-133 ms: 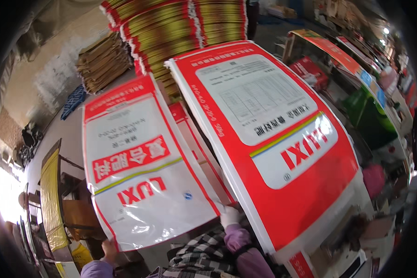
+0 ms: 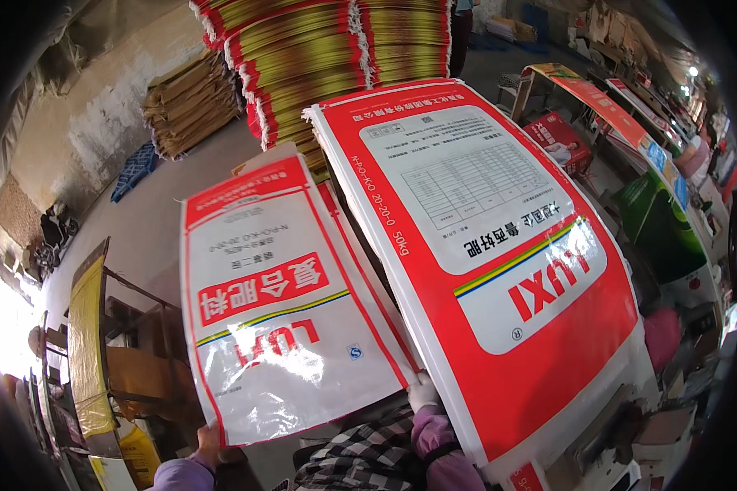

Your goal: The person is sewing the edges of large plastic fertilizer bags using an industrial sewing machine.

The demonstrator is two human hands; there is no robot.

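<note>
A flat white-and-red woven fertilizer sack [image 2: 258, 372] stretches out before me, its printed face up and upside down to me. My left hand [image 2: 210, 442], bare, is closed on its near left corner. At the near right corner my right hand [image 2: 422, 391], in a white glove, is closed on the sack's edge; some of its fingers are hidden. Just right of that hand lies a pile of similar red-and-white sacks [image 2: 549, 360], the top one smooth and flat. Part of another red-and-white sack [image 2: 352, 237] shows in the gap between the held sack and the pile.
Tall stacks of yellow-and-red folded sacks [image 2: 303, 65] rise behind the pile. Brown sacks [image 2: 192, 106] lean by the wall at the far left. A frame with a yellow cover [image 2: 90, 352] stands at the left. Printed panels [image 2: 590, 102] and a red box [image 2: 558, 143] are at the right.
The held sack has shifted right and toward me, with both hands still on its corners. The whole view has also shifted slightly.
</note>
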